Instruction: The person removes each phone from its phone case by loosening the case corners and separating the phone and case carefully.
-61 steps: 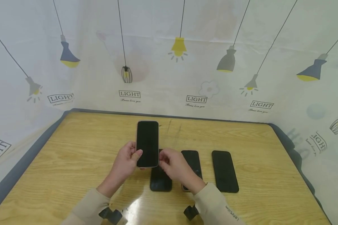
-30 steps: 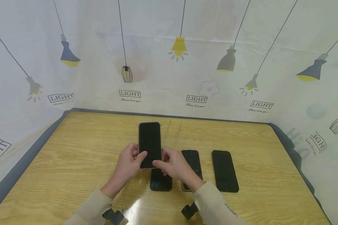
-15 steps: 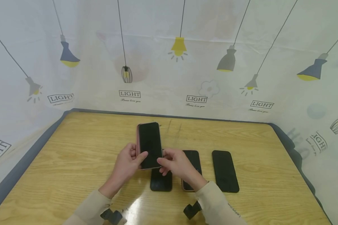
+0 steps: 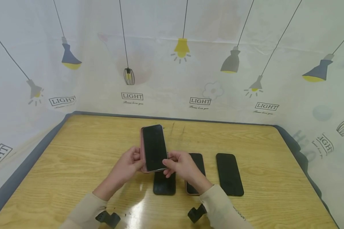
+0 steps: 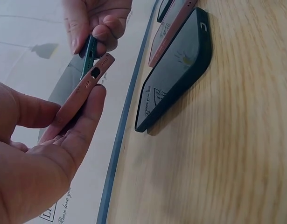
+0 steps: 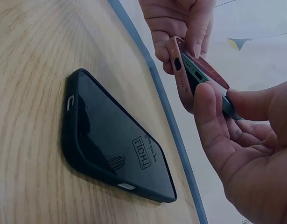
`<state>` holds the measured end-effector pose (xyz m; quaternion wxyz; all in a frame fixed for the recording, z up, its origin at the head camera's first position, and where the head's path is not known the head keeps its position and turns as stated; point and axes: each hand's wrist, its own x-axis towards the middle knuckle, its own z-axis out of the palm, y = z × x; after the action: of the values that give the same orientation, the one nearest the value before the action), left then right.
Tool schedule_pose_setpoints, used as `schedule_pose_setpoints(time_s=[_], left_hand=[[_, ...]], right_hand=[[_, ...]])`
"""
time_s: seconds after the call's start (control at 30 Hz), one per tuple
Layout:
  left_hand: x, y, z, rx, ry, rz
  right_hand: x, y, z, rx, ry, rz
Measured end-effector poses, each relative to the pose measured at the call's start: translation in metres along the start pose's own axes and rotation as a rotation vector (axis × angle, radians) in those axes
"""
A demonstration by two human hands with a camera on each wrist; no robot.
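Above the table, my left hand (image 4: 126, 168) grips a pink phone case (image 4: 142, 149) by its left side, thumb in front and fingers behind. My right hand (image 4: 182, 165) pinches the lower right edge of a dark-screened phone (image 4: 154, 148) between thumb and fingers. In the right wrist view the phone's green bottom edge (image 6: 199, 74) stands at an angle to the case, partly out of it. The left wrist view shows the bottom wall of the case (image 5: 80, 95) with its port hole. How far the phone's far end sits in the case is hidden.
A phone in a dark case (image 4: 164, 184) lies on the wooden table (image 4: 83, 152) beneath the hands. To its right are a pink-rimmed phone (image 4: 199, 163), partly behind the right wrist, and another black phone (image 4: 230, 175). A printed curtain (image 4: 166, 79) surrounds the table.
The phone has tilted and shifted right against its pink case, baring more of the case's left side. My right hand has moved slightly right with it, and my left thumb has slid off the screen.
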<state>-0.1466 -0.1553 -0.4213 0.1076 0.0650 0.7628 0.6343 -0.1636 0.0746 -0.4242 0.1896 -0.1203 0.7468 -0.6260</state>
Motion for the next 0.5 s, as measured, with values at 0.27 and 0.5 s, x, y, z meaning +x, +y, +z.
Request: schedule_pose_setpoints(time_s=[0.27,0.5], left_hand=[[-0.003,0.001,-0.007,0.028,0.005,-0.029],[-0.006,-0.002,-0.016,0.054,0.006,-0.027]], right_hand=[[-0.001,-0.002,-0.004,-0.015,0.021,0.007],[0.000,0.001,-0.011,-0.028,0.024,-0.004]])
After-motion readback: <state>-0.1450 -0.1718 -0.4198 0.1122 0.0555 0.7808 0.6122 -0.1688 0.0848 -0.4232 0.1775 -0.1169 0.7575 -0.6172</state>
